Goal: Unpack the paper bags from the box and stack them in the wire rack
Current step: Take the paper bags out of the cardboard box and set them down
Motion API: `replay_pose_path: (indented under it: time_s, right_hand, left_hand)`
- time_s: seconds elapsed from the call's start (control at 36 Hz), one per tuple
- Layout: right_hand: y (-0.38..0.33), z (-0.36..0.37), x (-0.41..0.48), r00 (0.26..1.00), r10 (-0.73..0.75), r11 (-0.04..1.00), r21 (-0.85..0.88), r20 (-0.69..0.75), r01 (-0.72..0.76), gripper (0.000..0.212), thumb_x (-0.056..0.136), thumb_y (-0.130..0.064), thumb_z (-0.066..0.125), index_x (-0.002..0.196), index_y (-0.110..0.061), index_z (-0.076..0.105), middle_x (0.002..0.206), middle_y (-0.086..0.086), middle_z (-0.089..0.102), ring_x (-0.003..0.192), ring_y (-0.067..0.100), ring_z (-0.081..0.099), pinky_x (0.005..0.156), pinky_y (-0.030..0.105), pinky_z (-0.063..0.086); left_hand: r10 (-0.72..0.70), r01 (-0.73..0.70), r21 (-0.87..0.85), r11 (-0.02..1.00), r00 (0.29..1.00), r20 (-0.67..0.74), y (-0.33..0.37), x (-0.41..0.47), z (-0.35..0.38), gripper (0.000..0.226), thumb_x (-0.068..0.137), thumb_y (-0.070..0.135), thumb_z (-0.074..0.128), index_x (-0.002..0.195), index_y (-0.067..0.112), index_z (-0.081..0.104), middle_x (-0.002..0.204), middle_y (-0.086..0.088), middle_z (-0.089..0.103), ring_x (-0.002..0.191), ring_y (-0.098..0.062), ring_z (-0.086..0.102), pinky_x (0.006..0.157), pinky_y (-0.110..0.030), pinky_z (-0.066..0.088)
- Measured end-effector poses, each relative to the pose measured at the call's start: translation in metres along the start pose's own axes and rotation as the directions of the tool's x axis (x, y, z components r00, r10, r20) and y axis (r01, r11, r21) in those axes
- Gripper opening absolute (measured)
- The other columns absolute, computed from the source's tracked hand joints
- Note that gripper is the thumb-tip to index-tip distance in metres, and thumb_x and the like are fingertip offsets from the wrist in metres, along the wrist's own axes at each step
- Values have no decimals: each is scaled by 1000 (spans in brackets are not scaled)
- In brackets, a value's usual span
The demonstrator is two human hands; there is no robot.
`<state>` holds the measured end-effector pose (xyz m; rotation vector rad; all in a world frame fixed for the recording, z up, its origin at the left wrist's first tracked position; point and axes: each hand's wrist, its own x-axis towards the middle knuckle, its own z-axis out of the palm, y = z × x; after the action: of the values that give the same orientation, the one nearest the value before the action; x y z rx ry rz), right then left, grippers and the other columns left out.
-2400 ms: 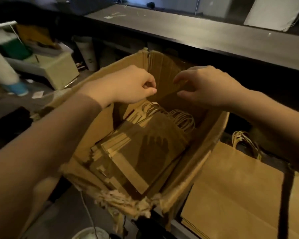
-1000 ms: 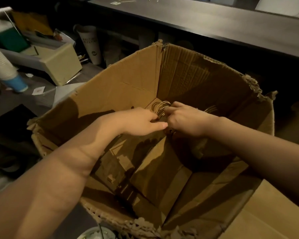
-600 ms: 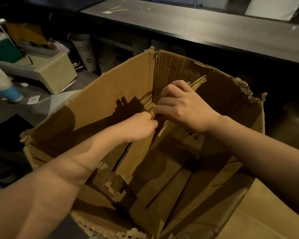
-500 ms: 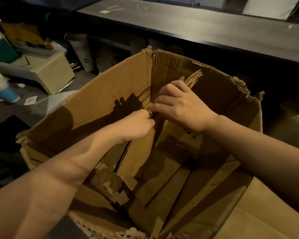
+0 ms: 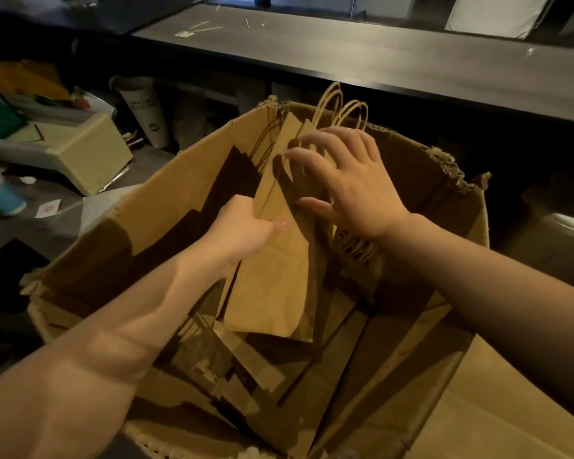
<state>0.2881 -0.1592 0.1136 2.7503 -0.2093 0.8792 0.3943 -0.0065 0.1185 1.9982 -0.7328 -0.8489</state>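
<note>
Paper bags (image 5: 272, 266), flat brown kraft, stand upright inside the box (image 5: 166, 207), pinched at their edge by the left hand (image 5: 244, 231). Right hand (image 5: 352, 190) spreads wide, fingers loose over the tops, just below twisted-cord handles (image 5: 342, 107). Corrugated cardboard, ragged torn rim. Beyond, a tall white cup (image 5: 146, 117); its dark print is unreadable.

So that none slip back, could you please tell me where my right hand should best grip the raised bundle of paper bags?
Grip the bundle of paper bags at its upper right edge, just below the twine handles, coming from the right. It stands on end, the left hand holds its left edge, and the right hand, open, is nearest that side.
</note>
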Motion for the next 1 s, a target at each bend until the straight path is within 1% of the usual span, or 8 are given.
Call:
replay_pose_path:
  time_s: [0.19,0.28,0.36,0.42,0.56,0.67,0.83,1.0]
  right_hand:
    - [7,0,-3,911,387,904,134,143,-405,82,83,-67,47,149,-27,19,152,7,28,139,29,23,113,44,19]
    - [11,5,-6,806,546,753,289,228,-591,80,89,-66,36,151,-24,7,154,7,23,137,28,29,110,49,29]
    - [14,8,-8,690,675,595,360,260,-718,72,94,-60,29,150,-18,11,153,9,23,133,30,36,104,50,37]
    - [16,9,-9,655,713,570,338,249,-749,69,95,-60,25,148,-16,16,151,10,26,129,30,41,98,47,42]
    - [11,11,-14,766,601,743,192,230,-641,63,94,-59,31,139,-15,34,138,9,42,119,29,49,92,46,46]
    - [-2,17,-18,800,406,893,-5,441,-450,69,87,-52,56,142,-21,30,144,8,37,130,29,40,104,44,36]
    - [-18,33,-31,581,103,990,-137,807,15,101,76,-57,66,150,-28,4,157,6,13,141,31,19,112,46,22]
    - [-29,51,-46,449,4,988,-73,894,136,118,67,-61,72,149,-34,-9,159,5,1,145,32,6,115,51,16]
  left_hand:
    - [19,-31,-205,978,998,-59,10,-10,-7,37,77,19,75,110,20,60,99,5,66,90,-9,63,64,-22,48]
    - [70,-88,-198,976,993,-96,15,-15,-13,32,76,19,76,102,24,59,96,8,64,87,-4,60,67,-22,47]
    - [148,-168,-104,980,974,-173,19,-16,-23,37,76,23,75,110,22,60,101,6,66,89,-5,61,68,-22,47]
    - [195,-203,0,979,940,-279,19,-15,-30,40,75,27,77,111,18,62,105,2,66,94,-11,63,75,-27,50]
    - [250,-230,101,968,861,-443,16,-18,-43,46,75,27,78,115,10,62,107,-2,65,99,-16,62,81,-30,49]
    - [230,-208,101,973,835,-499,13,-21,-53,47,75,29,78,114,10,61,110,-5,65,102,-18,61,87,-36,50]
    - [163,-126,105,986,839,-520,12,-19,-54,54,74,32,79,118,9,58,118,-8,60,110,-25,56,93,-47,48]
    - [215,-133,202,970,855,-472,9,-17,-51,50,76,29,77,116,4,60,112,-10,64,104,-25,59,81,-35,47]
